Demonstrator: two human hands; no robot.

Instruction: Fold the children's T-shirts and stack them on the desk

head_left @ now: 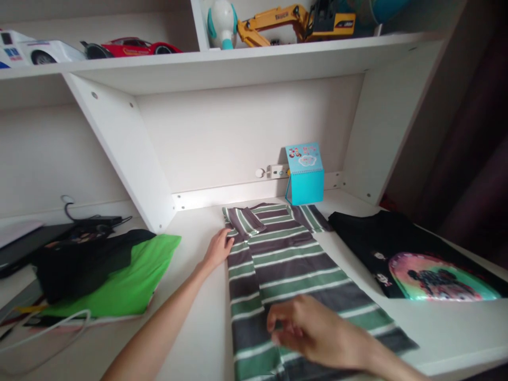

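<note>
A striped T-shirt [301,264] in green, dark grey and white lies on the white desk, its collar end away from me. Its left side is folded inward in a long strip, with the sleeve [248,222] turned back over it. My left hand [218,248] rests at the folded left edge beside that sleeve, fingertips touching the fabric, thumb slightly apart. Over the lower part of the shirt hovers my right hand [313,330], a little blurred, fingers loosely curled with a gap to the thumb and nothing visible in them.
A black T-shirt [381,233] with a colourful print lies at the right. Green cloth [119,286] and black cloth [87,259] are piled at the left near a white cable [79,315]. A blue desk calendar [307,185] stands behind. Toys, including an excavator [293,21], fill the shelf above.
</note>
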